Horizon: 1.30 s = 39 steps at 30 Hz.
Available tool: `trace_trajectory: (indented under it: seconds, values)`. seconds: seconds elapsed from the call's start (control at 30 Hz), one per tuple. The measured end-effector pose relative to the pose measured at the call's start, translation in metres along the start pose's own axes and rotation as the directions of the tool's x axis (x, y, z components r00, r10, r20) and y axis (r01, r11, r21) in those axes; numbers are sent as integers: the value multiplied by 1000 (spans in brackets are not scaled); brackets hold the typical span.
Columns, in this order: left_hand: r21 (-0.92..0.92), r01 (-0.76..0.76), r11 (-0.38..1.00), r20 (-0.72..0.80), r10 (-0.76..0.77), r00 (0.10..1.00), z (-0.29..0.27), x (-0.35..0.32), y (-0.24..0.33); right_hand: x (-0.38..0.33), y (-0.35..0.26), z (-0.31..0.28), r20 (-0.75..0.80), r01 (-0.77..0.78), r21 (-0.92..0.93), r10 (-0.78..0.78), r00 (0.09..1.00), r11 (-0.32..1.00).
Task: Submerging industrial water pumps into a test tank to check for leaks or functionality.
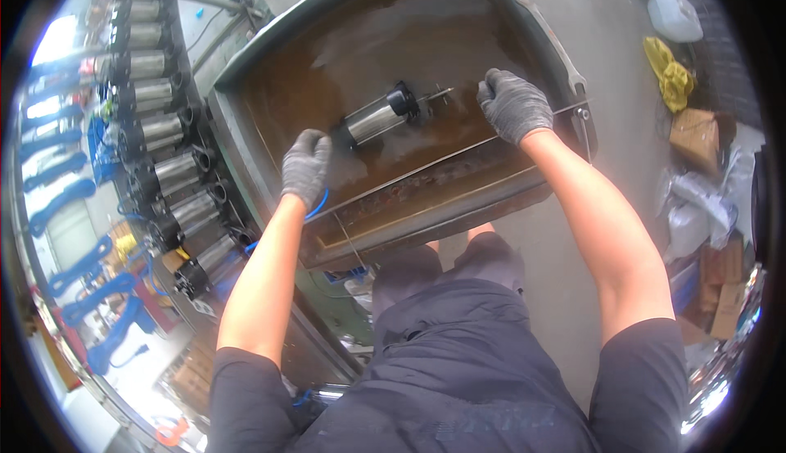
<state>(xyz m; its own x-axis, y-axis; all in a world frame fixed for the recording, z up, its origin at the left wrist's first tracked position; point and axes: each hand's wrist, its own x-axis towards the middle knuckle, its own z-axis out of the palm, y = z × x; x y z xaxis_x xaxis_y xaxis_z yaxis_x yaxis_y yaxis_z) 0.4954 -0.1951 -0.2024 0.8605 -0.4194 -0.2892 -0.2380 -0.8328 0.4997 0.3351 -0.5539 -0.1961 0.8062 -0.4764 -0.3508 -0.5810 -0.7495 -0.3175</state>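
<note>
A silver cylindrical pump or motor body [377, 120] with black end caps lies in the brown water of a rectangular metal tank [239, 138]. A thin shaft-like piece [435, 94] sticks out past its right end. My left hand [307, 165], in a grey glove, is closed in a fist over the left part of the tank, left of the cylinder. Behind its wrist runs a blue cable [318, 206]. My right hand [514, 107], gloved too, is curled closed to the right of the shaft piece, apart from it. What either fist holds, if anything, is hidden.
A thin straight rod [426, 168] crosses the tank's near part. On the left, several similar silver-and-black cylinders [157, 131] stand in a row beside coiled blue cables [59, 207]. To the right are a white jug [675, 17], a yellow cloth or bag [669, 74] and cardboard boxes [695, 137].
</note>
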Motion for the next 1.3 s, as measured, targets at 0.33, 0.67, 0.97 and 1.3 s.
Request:
trace_trajectory:
  seconds: [0.33, 0.67, 0.97, 1.3]
  values:
    - [101, 421, 902, 533, -406, 742, 99, 103, 116, -4, 18, 1, -25, 38, 184, -34, 999, 982]
    - [32, 508, 861, 561, -436, 704, 112, 89, 104, -4, 28, 10, -107, 93, 252, -68, 992, 963]
    - [-101, 447, 889, 512, -339, 789, 98, 55, 80, -3, 29, 7, -70, 123, 285, -107, 992, 951]
    - [-218, 430, 876, 455, -298, 839, 107, 35, 79, 0, 31, 18, -128, 170, 291, -138, 982, 942]
